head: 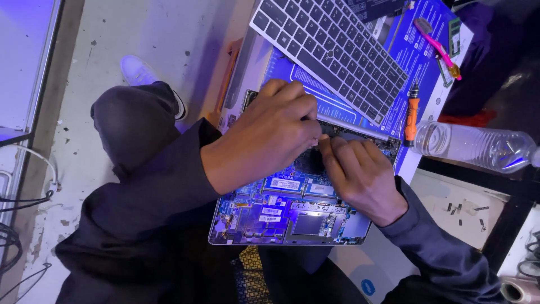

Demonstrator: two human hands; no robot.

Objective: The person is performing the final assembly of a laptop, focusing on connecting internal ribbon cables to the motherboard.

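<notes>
Under both hands lies an opened laptop base (pixel 292 211), circuit board bare and blue-lit; left hand (pixel 270 135) curled, right hand (pixel 360 174) pinching, contents hidden.

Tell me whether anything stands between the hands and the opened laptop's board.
Nothing visible does. Both the left hand and the right hand already rest on the exposed laptop board. The detached keyboard lies beyond them, and the orange screwdriver lies off to the right.

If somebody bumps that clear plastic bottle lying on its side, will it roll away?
Probably. The clear plastic bottle is round and lies on its side near the edge of the blue mat, so a nudge could roll it. It looks thin-walled and mostly empty, so likely light and squashy.
</notes>
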